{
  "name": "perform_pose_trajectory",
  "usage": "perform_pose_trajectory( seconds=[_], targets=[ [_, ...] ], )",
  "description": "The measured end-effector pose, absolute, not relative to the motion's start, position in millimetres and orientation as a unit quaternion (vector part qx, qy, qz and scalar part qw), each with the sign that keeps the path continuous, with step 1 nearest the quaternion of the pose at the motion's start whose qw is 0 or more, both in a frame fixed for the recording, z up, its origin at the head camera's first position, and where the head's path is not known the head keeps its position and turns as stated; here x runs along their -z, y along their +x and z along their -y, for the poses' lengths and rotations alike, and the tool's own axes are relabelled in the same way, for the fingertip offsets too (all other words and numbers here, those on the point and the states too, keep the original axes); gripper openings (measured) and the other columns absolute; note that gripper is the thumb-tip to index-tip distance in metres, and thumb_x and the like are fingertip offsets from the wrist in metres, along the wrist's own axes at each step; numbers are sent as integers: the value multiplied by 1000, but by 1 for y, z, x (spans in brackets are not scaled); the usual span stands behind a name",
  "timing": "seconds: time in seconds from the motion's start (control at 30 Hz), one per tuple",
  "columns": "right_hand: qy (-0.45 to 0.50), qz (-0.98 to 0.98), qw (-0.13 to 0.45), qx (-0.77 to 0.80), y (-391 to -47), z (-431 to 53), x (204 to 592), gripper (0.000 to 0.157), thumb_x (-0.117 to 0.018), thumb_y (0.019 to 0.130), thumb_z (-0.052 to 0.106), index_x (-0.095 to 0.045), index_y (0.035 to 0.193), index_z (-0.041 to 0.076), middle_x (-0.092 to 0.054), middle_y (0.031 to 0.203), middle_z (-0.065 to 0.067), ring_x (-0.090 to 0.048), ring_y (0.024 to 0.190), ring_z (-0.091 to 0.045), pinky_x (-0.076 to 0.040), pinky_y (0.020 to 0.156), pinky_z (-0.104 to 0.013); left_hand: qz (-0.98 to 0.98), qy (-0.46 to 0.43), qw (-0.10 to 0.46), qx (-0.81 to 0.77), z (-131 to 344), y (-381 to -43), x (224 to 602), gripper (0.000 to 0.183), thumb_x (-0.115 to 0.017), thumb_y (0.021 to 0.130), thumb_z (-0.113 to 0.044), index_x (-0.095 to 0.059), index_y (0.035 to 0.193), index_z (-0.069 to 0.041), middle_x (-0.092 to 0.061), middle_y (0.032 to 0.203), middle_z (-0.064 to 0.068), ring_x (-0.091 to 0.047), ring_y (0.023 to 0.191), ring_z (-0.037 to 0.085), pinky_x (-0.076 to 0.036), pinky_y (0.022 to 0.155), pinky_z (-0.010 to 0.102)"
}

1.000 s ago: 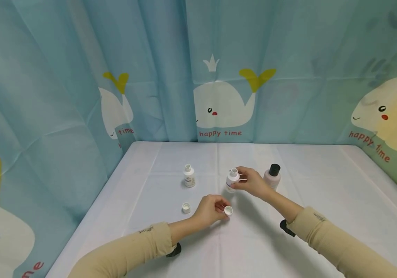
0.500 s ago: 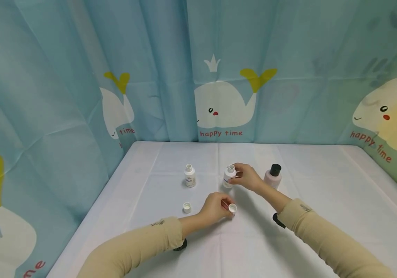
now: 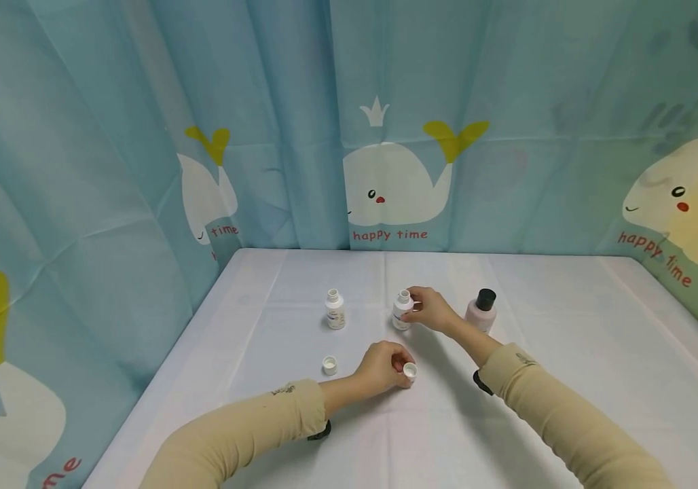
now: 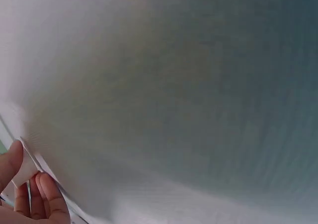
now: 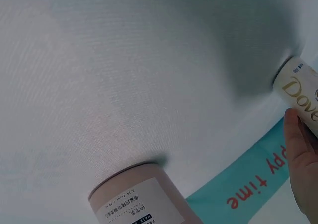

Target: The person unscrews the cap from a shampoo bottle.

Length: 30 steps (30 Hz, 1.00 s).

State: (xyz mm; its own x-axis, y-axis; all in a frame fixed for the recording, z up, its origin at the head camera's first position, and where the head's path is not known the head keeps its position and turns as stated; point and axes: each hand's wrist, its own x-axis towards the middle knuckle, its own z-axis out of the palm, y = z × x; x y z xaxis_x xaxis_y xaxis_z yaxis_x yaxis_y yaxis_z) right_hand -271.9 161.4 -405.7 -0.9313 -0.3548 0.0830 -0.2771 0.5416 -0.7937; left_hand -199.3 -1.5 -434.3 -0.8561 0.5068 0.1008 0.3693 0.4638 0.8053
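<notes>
In the head view my left hand [image 3: 381, 368] pinches a small white cap [image 3: 410, 371] between thumb and fingers, its hollow side up, low over the table. Farther back, my right hand [image 3: 436, 312] grips a small white bottle [image 3: 400, 316] from its right side. That bottle is upright with its mouth uncovered, and the right wrist view shows it standing on the cloth with "Dove" [image 5: 298, 92] lettering. A second uncapped white bottle [image 3: 335, 315] stands to the left. Nearer me, another white cap [image 3: 329, 366] lies hollow side up. The left wrist view shows the pinched cap [image 4: 25, 172] only partly.
A pink bottle with a black cap [image 3: 481, 312] stands just right of my right hand, partly behind the forearm. White cloth covers the table [image 3: 569, 353]. A blue curtain [image 3: 288, 170] with whale prints closes off the back and left.
My right hand has moved a little left and set its bottle down on the table. With the cap in its fingers, my left hand has shifted slightly right.
</notes>
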Motion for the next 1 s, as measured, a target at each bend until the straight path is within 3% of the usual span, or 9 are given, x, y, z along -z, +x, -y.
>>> perform_pose_trajectory(
  seconds=[0.67, 1.0],
  targets=[
    [-182, -894, 29, 408, -275, -158, 409, 39, -68, 83, -2, -51, 116, -15, -60, 114, -31, -58, 109, -45, -52, 90, -45, -861, 267, 99, -421, 4, -205, 435, 24, -75, 65, 10, -69, 87, 3, -69, 80, 13, -47, 61, 1, -41, 59, 12],
    [-168, -901, 29, 399, -273, -155, 409, 42, -68, 83, -1, -50, 119, -14, -60, 116, -31, -59, 108, -44, -53, 88, -45, -865, 267, 125, -405, 5, -208, 431, 23, -75, 66, 10, -68, 87, 5, -63, 71, 9, -45, 59, 3, -38, 56, 13]
  ],
)
